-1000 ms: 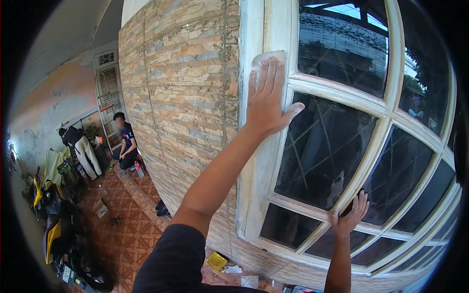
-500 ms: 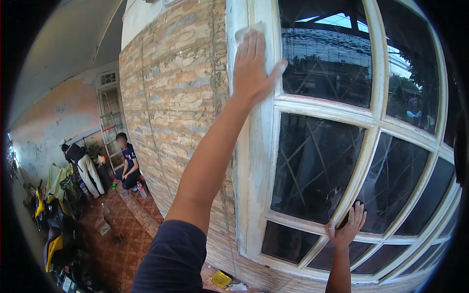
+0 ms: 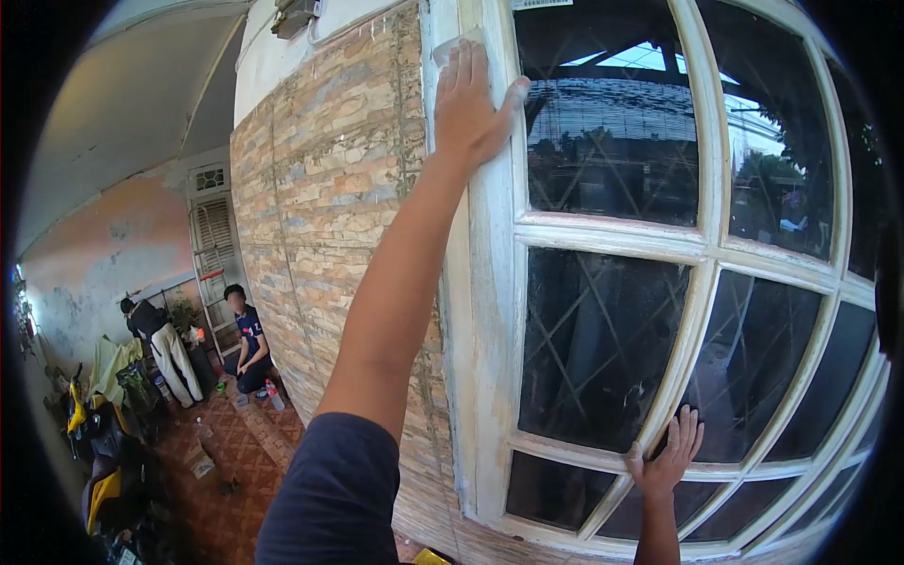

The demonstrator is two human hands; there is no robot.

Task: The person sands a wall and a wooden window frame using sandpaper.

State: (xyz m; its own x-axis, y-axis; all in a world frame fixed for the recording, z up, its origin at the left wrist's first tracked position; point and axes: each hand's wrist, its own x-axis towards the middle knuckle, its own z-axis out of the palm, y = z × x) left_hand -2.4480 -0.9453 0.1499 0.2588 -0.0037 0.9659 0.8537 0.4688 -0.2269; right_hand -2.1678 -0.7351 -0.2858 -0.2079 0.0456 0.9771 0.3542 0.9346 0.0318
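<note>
High on the white wooden window frame, my left hand presses a pale sheet of sandpaper flat against the wood. Its fingers lie together over the sheet, the thumb stretched out to the right, dusty white at the tip. Most of the sheet is hidden under the fingers. The frame's paint looks worn and patchy. Lower down, my right hand rests with fingers spread on a muntin and the dark glass pane beside it, holding nothing.
Stone-patterned wall tiles adjoin the frame on the left. A person sits on the tiled floor, and another person bends over behind. Yellow-and-black motorcycles stand at the far left. A yellow object lies at the bottom edge.
My left hand has slid slightly up the frame with the sandpaper. The view has tilted upward. My right hand stays on the same part of the window.
</note>
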